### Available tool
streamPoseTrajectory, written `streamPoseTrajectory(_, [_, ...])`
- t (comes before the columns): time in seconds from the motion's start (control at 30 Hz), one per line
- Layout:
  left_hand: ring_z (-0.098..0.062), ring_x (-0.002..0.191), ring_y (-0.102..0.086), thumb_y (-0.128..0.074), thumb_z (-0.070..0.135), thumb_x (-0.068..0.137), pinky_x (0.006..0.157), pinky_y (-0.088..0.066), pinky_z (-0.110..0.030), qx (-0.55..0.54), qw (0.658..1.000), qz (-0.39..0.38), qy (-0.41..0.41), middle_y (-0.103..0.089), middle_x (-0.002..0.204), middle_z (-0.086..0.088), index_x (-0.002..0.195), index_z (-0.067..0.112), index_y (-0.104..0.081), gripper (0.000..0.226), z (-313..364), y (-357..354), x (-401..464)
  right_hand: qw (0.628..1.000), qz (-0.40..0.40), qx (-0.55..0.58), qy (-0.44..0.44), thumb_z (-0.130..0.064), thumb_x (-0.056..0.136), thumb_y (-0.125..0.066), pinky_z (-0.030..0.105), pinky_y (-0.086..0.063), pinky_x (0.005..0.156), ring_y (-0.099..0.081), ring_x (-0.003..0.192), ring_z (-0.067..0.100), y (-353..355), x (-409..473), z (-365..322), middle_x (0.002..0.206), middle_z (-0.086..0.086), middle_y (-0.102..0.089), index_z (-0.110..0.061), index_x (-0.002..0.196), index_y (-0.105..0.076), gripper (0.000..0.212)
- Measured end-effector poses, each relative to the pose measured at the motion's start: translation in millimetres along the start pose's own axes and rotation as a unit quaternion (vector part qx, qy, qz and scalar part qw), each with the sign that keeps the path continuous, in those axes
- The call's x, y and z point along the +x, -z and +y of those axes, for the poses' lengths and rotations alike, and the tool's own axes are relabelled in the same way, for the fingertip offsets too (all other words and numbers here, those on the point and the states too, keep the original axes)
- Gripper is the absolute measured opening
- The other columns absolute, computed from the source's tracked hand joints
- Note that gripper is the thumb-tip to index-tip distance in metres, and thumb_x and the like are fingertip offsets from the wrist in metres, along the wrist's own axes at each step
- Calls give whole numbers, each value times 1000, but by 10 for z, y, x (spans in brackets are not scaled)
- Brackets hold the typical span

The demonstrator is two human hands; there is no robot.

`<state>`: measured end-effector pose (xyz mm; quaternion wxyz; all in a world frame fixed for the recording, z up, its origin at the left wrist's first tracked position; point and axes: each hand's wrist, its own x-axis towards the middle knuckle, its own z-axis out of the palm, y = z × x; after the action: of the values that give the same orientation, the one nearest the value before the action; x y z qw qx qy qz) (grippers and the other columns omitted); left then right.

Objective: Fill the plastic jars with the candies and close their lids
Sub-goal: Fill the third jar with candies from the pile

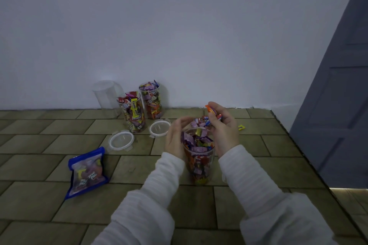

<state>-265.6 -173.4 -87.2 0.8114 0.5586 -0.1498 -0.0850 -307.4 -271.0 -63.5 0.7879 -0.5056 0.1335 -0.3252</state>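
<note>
One nearly full jar (199, 157) stands upright on the floor (59, 215), the left hand (175, 139) cupped loosely against its side; just beyond the rim, the right hand (223, 127) pinches what seem several candies (214, 114).

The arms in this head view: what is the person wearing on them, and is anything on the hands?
Both arms wear long, loose white sleeves with faint horizontal ribbing, ending at the wrists. The left hand and right hand are bare: no gloves, and no rings or watch visible.
</note>
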Motion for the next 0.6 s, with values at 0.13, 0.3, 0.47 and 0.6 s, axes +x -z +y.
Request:
streamPoseTrajectory(0.13, [-28, 79, -65, -16, 59, 94, 79, -49, -37, -138, 970, -17, 199, -73, 78, -12, 75, 7, -74, 80, -63, -100, -51, 997, -77, -22, -1, 8, 90, -53, 26, -54, 56, -56, 78, 23, 25, -25, -41, 97, 0, -63, -21, 99, -68, 33])
streamPoseTrajectory(0.3, [-31, 90, -61, -21, 64, 90, 84, -46, -40, -232, 943, -40, 235, -72, 83, -19, 83, 2, -74, 82, -34, -166, -99, 980, -178, -92, 10, 6, 80, -60, 21, -51, 61, -58, 80, 20, 66, -54, -123, 88, 4, -61, -15, 89, -63, 23])
streamPoseTrajectory(0.47, [-29, 89, -62, -22, 58, 94, 80, -47, -38, -226, 946, -32, 229, -72, 82, -17, 90, 0, -68, 73, -1, -163, -112, 950, -268, -155, 36, 14, 74, -57, 20, -51, 67, -64, 72, 10, 139, -22, -146, 83, 11, -58, -8, 84, -53, 24])
streamPoseTrajectory(0.6, [-29, 86, -63, -21, 58, 94, 77, -48, -37, -184, 955, -26, 231, -73, 79, -15, 91, 2, -65, 71, -27, -119, -90, 905, -303, -276, 116, 2, 77, -58, 28, -51, 81, -65, 89, 14, 282, 8, -138, 89, 0, -67, -17, 95, -58, 26])
